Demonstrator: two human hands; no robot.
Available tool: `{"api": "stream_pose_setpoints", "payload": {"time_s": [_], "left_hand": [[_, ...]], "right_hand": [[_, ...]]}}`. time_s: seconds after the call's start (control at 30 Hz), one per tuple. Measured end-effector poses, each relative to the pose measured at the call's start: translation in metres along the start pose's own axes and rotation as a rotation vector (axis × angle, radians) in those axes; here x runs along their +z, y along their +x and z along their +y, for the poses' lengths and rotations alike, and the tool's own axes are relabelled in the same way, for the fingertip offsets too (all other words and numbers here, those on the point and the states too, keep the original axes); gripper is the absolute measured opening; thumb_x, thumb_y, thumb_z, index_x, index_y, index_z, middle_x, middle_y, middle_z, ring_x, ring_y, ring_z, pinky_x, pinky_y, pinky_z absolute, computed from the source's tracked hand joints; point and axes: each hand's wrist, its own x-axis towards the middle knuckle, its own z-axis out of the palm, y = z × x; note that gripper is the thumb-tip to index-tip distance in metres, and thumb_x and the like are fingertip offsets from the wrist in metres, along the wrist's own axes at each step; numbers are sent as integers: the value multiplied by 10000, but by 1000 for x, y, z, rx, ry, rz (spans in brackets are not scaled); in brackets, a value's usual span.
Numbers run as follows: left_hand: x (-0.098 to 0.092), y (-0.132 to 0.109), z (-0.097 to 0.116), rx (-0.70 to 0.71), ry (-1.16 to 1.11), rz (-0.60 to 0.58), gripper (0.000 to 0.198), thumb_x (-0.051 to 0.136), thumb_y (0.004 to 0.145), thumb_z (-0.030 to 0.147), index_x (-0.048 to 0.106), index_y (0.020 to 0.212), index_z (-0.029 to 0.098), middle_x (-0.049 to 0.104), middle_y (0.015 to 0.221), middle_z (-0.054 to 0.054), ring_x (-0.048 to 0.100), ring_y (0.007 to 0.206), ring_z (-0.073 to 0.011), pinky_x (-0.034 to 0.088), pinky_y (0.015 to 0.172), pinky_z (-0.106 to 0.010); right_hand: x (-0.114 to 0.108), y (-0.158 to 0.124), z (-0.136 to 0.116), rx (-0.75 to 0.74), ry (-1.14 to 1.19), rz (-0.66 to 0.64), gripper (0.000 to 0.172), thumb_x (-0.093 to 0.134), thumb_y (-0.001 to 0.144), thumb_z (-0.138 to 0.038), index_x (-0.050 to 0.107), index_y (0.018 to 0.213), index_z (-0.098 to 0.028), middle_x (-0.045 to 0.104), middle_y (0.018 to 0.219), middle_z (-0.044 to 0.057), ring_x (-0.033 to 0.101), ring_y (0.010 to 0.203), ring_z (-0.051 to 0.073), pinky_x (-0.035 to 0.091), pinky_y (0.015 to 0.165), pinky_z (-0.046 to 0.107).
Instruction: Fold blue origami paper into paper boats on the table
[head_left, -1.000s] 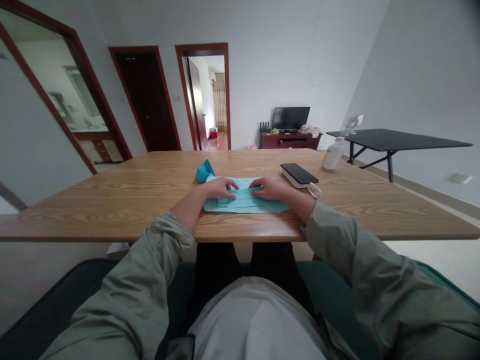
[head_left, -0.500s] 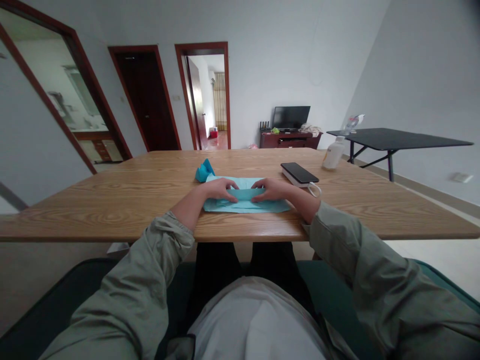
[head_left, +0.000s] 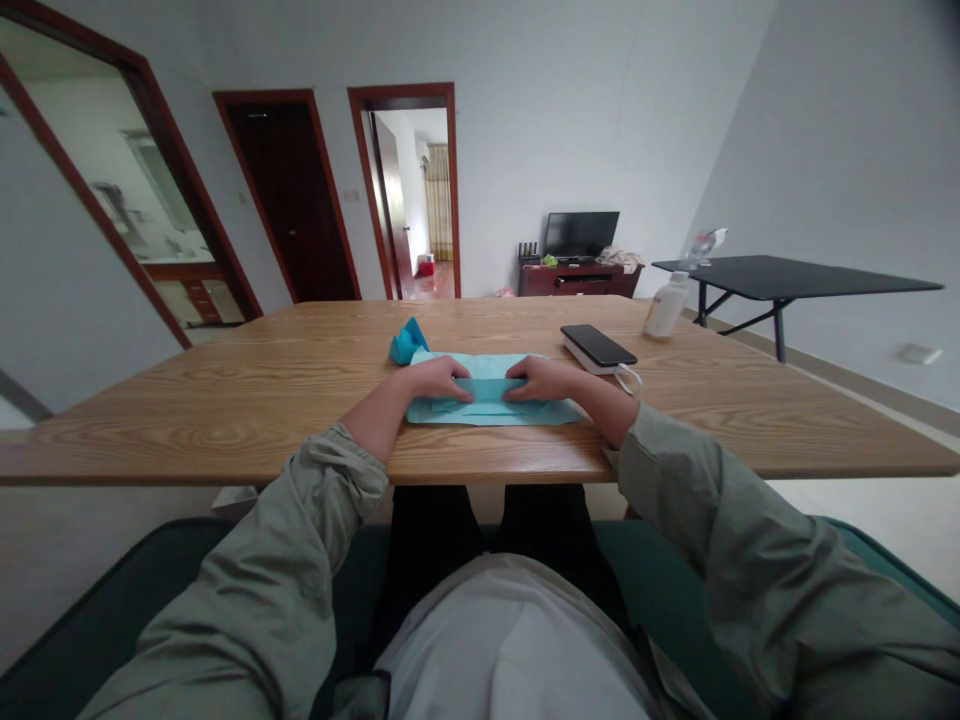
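Pale turquoise sheet (head_left: 493, 410), wood-grained brown table (head_left: 300, 395)

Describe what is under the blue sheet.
Wooden tabletop shows around the blue sheet; the left hand and right hand are on it. Whatever lies directly beneath is covered and cannot be seen.

Near the front edge of the wooden table (head_left: 262, 400), the left hand (head_left: 437, 378) and right hand (head_left: 541, 379) pinch the folded middle of a light-blue sheet (head_left: 491, 412) between thumbs and fingers. A crumpled blue piece (head_left: 408, 343) sits just beyond the sheet's far left corner. Toward the table's right edge lie a black-topped phone (head_left: 598, 345), a white cable loop (head_left: 630, 378) and, farthest back, an upright white bottle (head_left: 666, 308).
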Motion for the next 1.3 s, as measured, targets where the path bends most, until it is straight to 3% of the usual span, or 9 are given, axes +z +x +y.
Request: {"api": "stream_pose_setpoints", "payload": {"time_s": [0.17, 0.3, 0.53, 0.83, 0.97, 1.13, 1.3], "left_hand": [[1, 1, -1, 4, 3, -16, 381, 656, 702, 531, 718, 813, 171, 564, 670, 27, 470, 655, -130, 333, 591, -256], [3, 3, -4, -28, 10, 22, 408, 602, 747, 508, 737, 920, 164, 653, 767, -7, 544, 709, -155, 378, 630, -258], [1, 1, -4, -141, 83, 70, 661, 727, 604, 607, 706, 1138, 218, 694, 1043, -64, 635, 858, -200, 453, 746, -260], [0, 3, -10, -241, 36, 89, 760, 789, 537, 614, 680, 1188, 237, 696, 1065, -74, 654, 867, -211, 467, 746, -263], [-2, 5, -13, -277, -9, 75, 735, 811, 509, 580, 701, 1139, 219, 712, 1040, -79, 660, 841, -213, 473, 723, -262], [-2, 6, -14, -267, -1, 64, 613, 826, 452, 570, 726, 930, 199, 711, 917, -47, 631, 785, -213, 448, 690, -276], [0, 4, -17, -166, -128, 67, 415, 781, 549, 563, 651, 676, 191, 592, 635, 15, 533, 628, -165, 372, 590, -274]], "right_hand": [[-3, 0, -2, 12, 60, -62, 302, 576, 762, -467, 641, 712, -177, 528, 636, -39, 442, 603, 110, 311, 557, 248], [-2, 2, 3, 67, 84, -18, 308, 573, 783, -437, 696, 819, -156, 618, 730, -12, 494, 648, 126, 353, 583, 247], [0, 3, 8, 128, 78, 9, 403, 675, 770, -381, 718, 1120, -186, 720, 995, 52, 617, 809, 179, 440, 675, 245], [2, 4, 10, 148, 57, 27, 439, 724, 757, -378, 714, 1171, -230, 696, 1081, 68, 651, 844, 180, 481, 748, 248], [2, 5, 11, 152, 49, 26, 450, 721, 759, -397, 710, 1179, -236, 689, 1089, 62, 651, 856, 181, 484, 762, 253], [3, 5, 11, 157, 87, 36, 481, 752, 736, -398, 700, 1184, -232, 683, 1079, 68, 648, 862, 192, 488, 771, 267], [5, 6, 16, 233, 212, 142, 749, 794, 711, -363, 518, 1394, -227, 662, 1152, 99, 651, 865, 196, 504, 762, 279]]}}
